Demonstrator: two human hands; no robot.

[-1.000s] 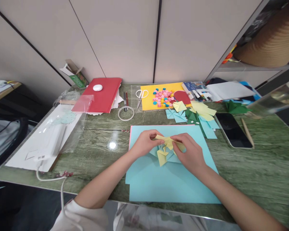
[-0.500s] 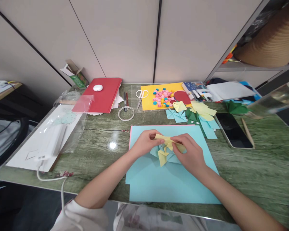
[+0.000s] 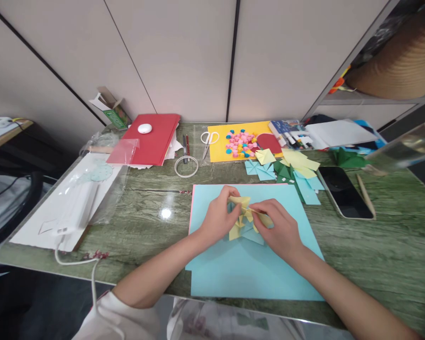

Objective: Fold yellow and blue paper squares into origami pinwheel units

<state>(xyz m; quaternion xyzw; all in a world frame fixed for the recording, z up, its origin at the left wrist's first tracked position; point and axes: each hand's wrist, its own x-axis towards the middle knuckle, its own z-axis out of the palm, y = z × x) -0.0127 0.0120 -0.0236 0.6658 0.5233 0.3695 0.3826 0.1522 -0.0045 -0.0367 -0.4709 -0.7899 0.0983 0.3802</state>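
Both my hands work a folded paper piece (image 3: 243, 222) made of yellow and light blue flaps, held just above a large light blue sheet (image 3: 248, 264) on the green table. My left hand (image 3: 220, 215) pinches a yellow flap at the piece's top left, fingers closed on it. From the right, my right hand (image 3: 278, 226) has its fingertips pinched on the yellow flap. The lower blue part of the piece rests on the sheet.
Behind the sheet lie folded yellow, blue and green paper pieces (image 3: 293, 172), a yellow card with small pink and blue bits (image 3: 239, 141), white scissors (image 3: 208, 140), a tape ring (image 3: 186, 166), red folders (image 3: 152, 137). A phone (image 3: 344, 191) and wooden stick (image 3: 365, 194) lie right; a plastic-wrapped item (image 3: 74, 200) left.
My left hand has shifted right and turned inward over the piece's top left. The piece has turned a little, its yellow flaps bunching closer. The right hand holds nearly the same place.
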